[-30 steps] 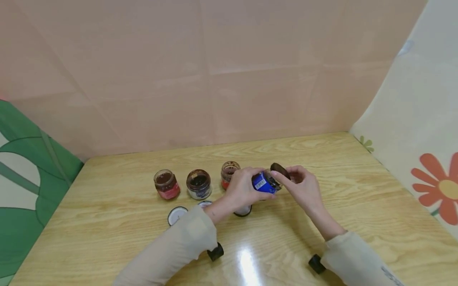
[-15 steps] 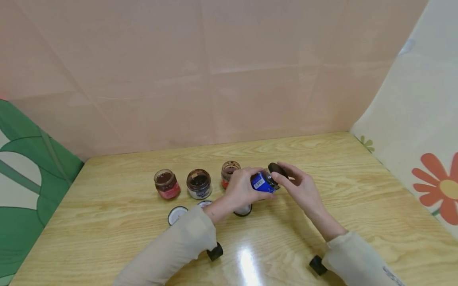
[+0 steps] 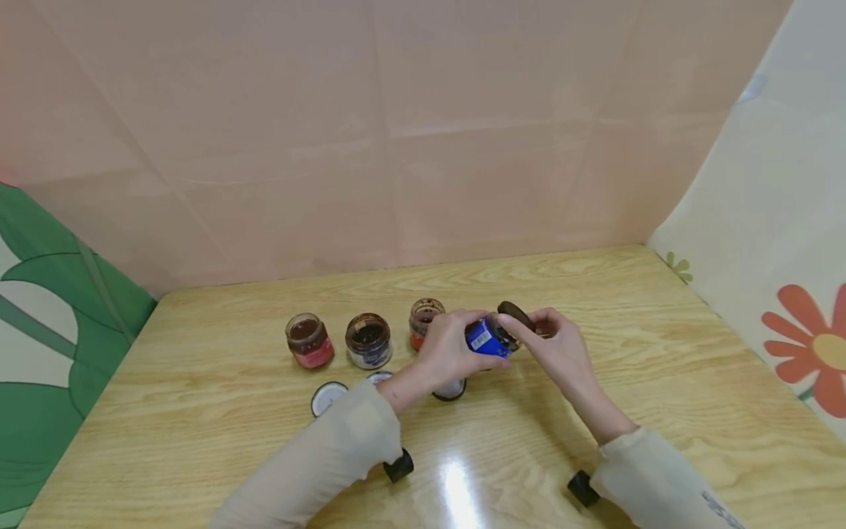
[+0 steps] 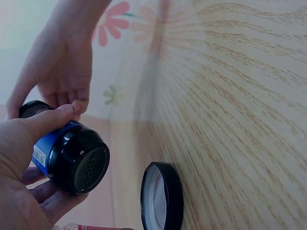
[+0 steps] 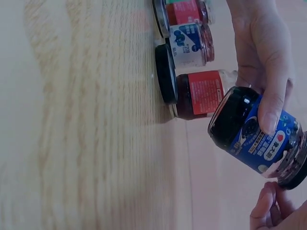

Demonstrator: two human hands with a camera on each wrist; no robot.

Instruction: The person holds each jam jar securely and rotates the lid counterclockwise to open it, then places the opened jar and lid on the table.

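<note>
My left hand grips a jar with a blue label, tilted so its mouth points up and to the right. In the right wrist view the dark jar shows its label, with the left thumb across it. A dark lid is at the jar's mouth, and my right hand pinches its edge between thumb and fingers. The left wrist view shows the jar's round base, held above the table.
Three lidless jars stand in a row: a pink-labelled jar, a white-labelled jar and a red-labelled jar. Loose lids lie before them, including a white-lined lid and one partly behind the left hand. A wall rises behind the wooden table.
The right fingers turned over the lid half a second ago and are now back near their earlier pose. The left hand and jar stay almost still.
</note>
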